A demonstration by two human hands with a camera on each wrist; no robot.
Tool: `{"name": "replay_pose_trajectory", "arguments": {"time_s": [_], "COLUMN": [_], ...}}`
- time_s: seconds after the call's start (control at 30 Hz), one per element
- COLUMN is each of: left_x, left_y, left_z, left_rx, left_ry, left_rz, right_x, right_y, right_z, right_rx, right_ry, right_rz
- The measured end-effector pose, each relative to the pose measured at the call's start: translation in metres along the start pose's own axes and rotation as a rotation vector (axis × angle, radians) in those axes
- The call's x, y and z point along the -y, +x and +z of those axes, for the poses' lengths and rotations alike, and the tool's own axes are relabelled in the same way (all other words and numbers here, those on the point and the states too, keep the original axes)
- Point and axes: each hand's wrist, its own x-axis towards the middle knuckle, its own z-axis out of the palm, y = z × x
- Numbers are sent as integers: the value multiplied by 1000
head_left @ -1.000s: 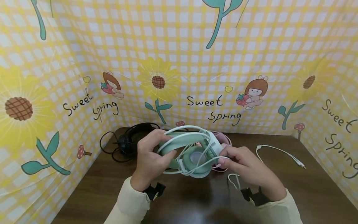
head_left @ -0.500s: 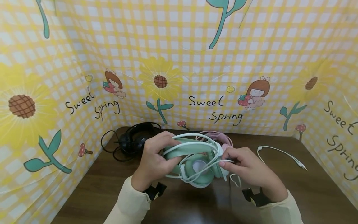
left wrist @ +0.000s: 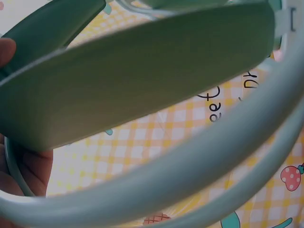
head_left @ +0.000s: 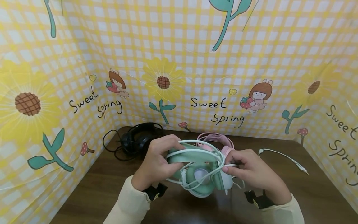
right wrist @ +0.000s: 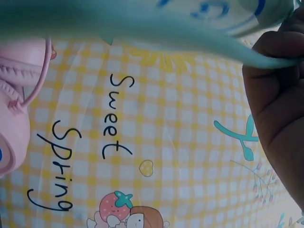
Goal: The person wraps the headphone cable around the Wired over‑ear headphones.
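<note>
Green headphones (head_left: 199, 174) between left hand (head_left: 160, 164), gripping headband (head_left: 193, 156), and right hand (head_left: 249, 168), apparently pinching their cable (head_left: 231, 165)

Head view: the left end of the green headphones (head_left: 202, 176) is hidden behind the left grip (head_left: 159, 163). Pink headset (head_left: 221, 137) partly covered by the green headphones and right grip (head_left: 251, 169); black headset (head_left: 129, 143) partly covered by the left grip. White cable (head_left: 300, 168) runs out of sight behind the right grip. Table (head_left: 92, 186) and 2 sleeves (head_left: 127, 202) cut off at the lower edge. Left wrist view: green headphones blurred, cut off at right. Right wrist view: headphone cable (right wrist: 223, 47) blurred, blue marking (right wrist: 211, 8) illegible, right grip cut off at right.
</note>
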Motion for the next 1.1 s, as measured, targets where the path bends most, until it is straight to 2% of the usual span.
{"name": "replay_pose_trajectory", "arguments": {"time_s": [0.1,0.23,0.37,0.53,0.67,0.9,1.0,1.1], "left_x": [-1,-7,-17,-7,-1,-4,-6,-6], "left_y": [1,7,13,7,3,3,2,2], "left_z": [0,1,-2,-3,0,1,0,0], "left_rx": [57,112,112,104,93,67,51,38], "left_ry": [-77,-141,-169,-227,-282,-345,-387,-444], "left_rz": [-15,11,43,55,74,77,71,69], "right_x": [1,3,4,3,1,-12,-16,-17], "right_y": [-1,-1,-1,-3,-3,-4,-5,-5], "right_z": [-3,-7,-12,-16,-17,-16,-14,-13], "right_rx": [18,53,78,96,109,119,112,66], "right_ry": [4,12,55,105,156,282,311,292], "right_rz": [11,19,25,41,-17,-233,-267,-262]}}
